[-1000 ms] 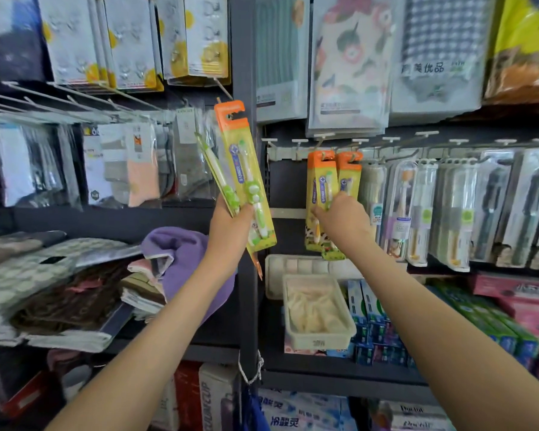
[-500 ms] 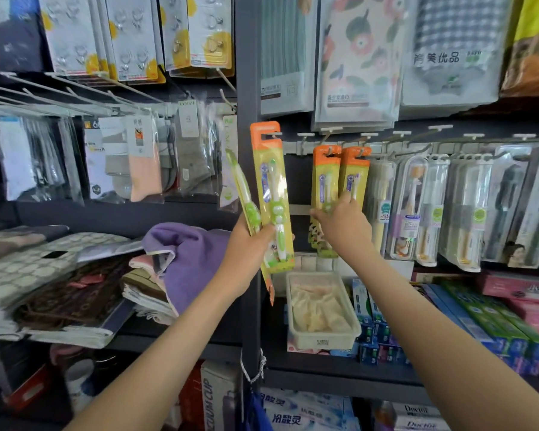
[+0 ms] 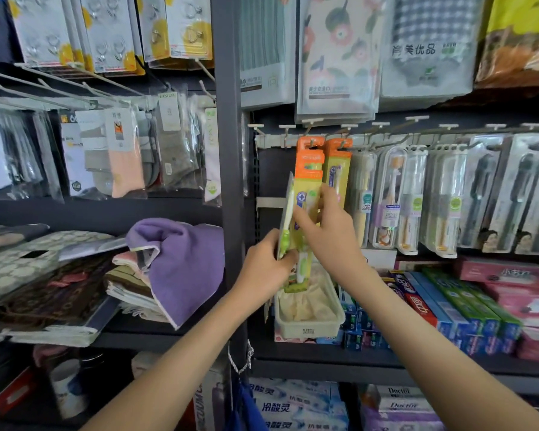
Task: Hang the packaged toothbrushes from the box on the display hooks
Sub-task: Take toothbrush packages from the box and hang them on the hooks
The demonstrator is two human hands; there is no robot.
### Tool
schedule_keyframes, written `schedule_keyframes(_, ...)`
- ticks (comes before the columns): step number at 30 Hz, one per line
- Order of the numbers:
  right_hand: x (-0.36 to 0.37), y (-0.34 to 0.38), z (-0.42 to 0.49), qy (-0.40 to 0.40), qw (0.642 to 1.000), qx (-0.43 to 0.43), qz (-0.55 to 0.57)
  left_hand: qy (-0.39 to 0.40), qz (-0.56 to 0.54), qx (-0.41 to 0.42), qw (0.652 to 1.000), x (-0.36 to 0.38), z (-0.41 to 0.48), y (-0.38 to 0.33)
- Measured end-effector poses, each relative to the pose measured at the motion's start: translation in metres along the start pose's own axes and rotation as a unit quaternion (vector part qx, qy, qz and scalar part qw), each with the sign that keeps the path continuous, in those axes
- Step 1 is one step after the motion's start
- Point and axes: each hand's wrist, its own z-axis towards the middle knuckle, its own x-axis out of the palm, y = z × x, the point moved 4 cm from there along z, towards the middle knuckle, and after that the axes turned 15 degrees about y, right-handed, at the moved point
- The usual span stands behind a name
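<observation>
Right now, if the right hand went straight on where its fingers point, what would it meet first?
Most likely the yellow toothbrush pack gripped by the left hand; fingers of the right hand seem to pinch it.

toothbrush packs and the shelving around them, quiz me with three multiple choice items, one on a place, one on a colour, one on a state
1. Where is the purple towel? A) on the shelf left of the dark post B) in a tray C) on a hook
2. What colour are the tops of the hanging packs? A) blue B) orange C) pink
3. What is the left hand doing? A) hanging empty B) gripping the held packs near their lower ends C) resting on the towel

1 A, it lies left of the post. 2 B, their headers show orange. 3 B, its fingers curl round the packs.
</observation>
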Motion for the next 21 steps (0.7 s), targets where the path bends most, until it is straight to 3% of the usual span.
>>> schedule_keyframes(8, -0.024, -0.009, 0.009, 0.023, 0.996, 0.054, -0.064, 0.05, -0.007, 0.053, 0.997, 0.015, 0.009, -0.019)
schedule_keyframes(13, -0.048, -0.022, 0.028, 0.007, 0.986, 0.089, -0.138, -0.005, -0.109, 0.03, 0.994, 0.006, 0.018, -0.018)
schedule_keyframes(21, -0.057, -0.031, 0.062, 0.002, 0.957, 0.12, -0.263, -0.097, -0.173, 0.022, 0.98, -0.026, 0.023, -0.014)
